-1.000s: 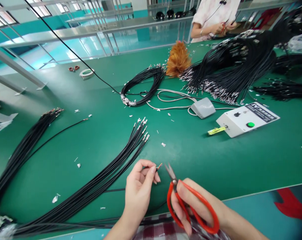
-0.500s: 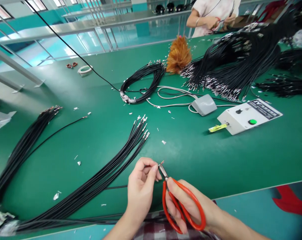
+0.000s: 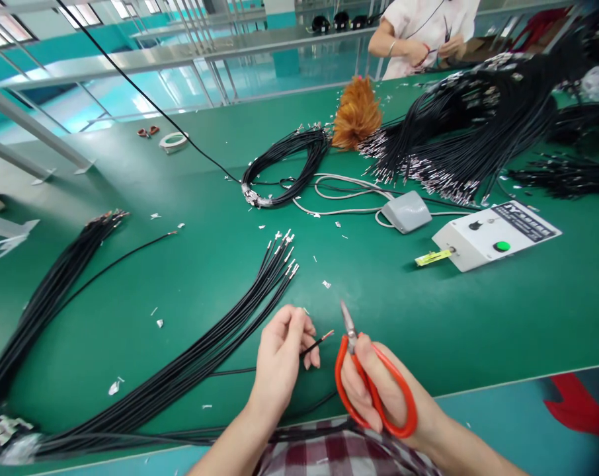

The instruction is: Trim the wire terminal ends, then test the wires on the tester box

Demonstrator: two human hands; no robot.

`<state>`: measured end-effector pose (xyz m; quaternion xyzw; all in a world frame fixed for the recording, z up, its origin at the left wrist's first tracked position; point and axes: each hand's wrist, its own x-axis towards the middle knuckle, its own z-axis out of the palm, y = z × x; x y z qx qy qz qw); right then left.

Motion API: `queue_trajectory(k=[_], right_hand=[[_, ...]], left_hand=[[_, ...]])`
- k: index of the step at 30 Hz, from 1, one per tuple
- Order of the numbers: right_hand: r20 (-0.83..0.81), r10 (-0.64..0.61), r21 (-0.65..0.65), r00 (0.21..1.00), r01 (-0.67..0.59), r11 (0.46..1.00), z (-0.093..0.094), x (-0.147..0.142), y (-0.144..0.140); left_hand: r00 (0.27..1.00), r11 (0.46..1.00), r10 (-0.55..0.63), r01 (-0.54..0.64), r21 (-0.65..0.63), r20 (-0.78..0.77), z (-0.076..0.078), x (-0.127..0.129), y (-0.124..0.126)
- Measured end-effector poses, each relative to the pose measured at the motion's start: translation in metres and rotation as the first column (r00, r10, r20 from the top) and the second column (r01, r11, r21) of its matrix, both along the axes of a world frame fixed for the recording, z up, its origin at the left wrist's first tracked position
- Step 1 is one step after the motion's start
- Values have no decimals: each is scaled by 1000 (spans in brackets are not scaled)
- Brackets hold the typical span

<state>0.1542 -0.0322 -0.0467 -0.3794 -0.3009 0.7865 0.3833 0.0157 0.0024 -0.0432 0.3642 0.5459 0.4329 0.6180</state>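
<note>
My left hand [image 3: 282, 357] is closed round a black cable [image 3: 315, 345], whose stripped, copper-coloured end pokes out to the right of the fingers. A small pale scrap shows at the index fingertip, too small to make out. In my right hand [image 3: 373, 383] is a pair of scissors [image 3: 350, 330] with red handles, its blades pointing up and apart from the cable end. Just left of my hands lies a bundle of black cables [image 3: 220, 337] with pale, silvery tips. Further left rests another black cable bundle [image 3: 56, 284], one stripped strand lying apart from it.
A white box [image 3: 498, 231] with a green button and a grey pedal [image 3: 406, 211] stand right of centre. Behind are a coiled cable bundle [image 3: 284, 165], an orange duster [image 3: 356, 112] and a large cable pile [image 3: 458, 132]. A co-worker [image 3: 423, 36] handles something across the table.
The scissors have moved right and up, away from my left fingers, where their tips were at the cable end. The stripped end now sticks out lower, past the fingers.
</note>
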Motion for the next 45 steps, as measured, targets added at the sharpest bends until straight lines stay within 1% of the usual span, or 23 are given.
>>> queue_trajectory(k=[3,5,6,8,9,10,11,13,14,16,17,18,20,22,24,27,29,31,34,36,37,41,45], right_hand=[[3,-114,92,993,114,989,6,10,11],[59,-229,181,972,215,960,9,17,21],[89,-296,219,951,271,937,10,20,26],[120,-383,232,916,349,908,9,24,37],[118,-392,207,913,363,908,6,24,42],[101,-372,175,923,351,920,3,22,46],[74,-328,146,942,315,938,-1,19,50],[13,-216,118,976,213,970,-10,9,57],[-13,-163,120,987,163,979,-14,3,61],[-40,-109,125,993,113,986,-21,-6,73],[-37,-135,130,990,139,982,-23,-8,80],[-29,-186,141,982,188,972,-24,-9,88],[-8,-340,181,940,335,924,-23,-8,102],[-21,-410,206,912,405,891,-19,-5,106],[-81,-313,156,946,322,934,-17,-6,98],[-198,-82,20,977,88,996,-17,-13,75],[-172,-104,-6,980,104,995,-17,-14,63],[-47,-190,37,981,191,981,-17,-11,58],[97,-224,162,970,207,965,-12,-4,57],[72,-200,207,977,182,961,-9,-2,55],[41,-191,211,981,178,961,-8,-2,54],[-41,-190,127,981,194,973,-8,-6,46],[-58,-220,33,974,223,974,-11,-10,38]], left_hand=[[991,997,-75,78,26,-107,5,-4,8],[931,977,-139,184,106,-338,7,-10,4],[853,954,-172,270,133,-493,8,-14,-1],[617,885,-220,452,112,-756,7,-21,-16],[508,848,-247,526,69,-825,6,-24,-24],[441,809,-285,586,33,-851,5,-28,-32],[414,768,-337,641,8,-846,4,-30,-38],[428,697,-442,717,-1,-788,4,-34,-42],[447,695,-452,719,10,-772,5,-36,-40],[471,769,-320,635,64,-822,7,-41,-25],[450,812,-187,571,120,-873,6,-44,-15],[392,833,-51,523,177,-918,5,-47,-4],[286,845,102,480,234,-953,0,-52,16],[247,847,140,471,245,-959,-8,-55,29],[250,845,149,471,255,-957,-13,-56,35],[276,834,174,468,291,-945,-14,-55,34],[302,827,191,463,319,-934,-7,-53,29],[364,827,187,443,346,-913,1,-48,20],[574,844,52,412,344,-817,13,-36,6],[710,851,-65,406,332,-702,17,-27,-1],[751,853,-103,404,330,-652,18,-24,-4],[842,889,-163,352,295,-514,14,-18,-8],[916,956,-164,239,169,-366,9,-18,-11]])
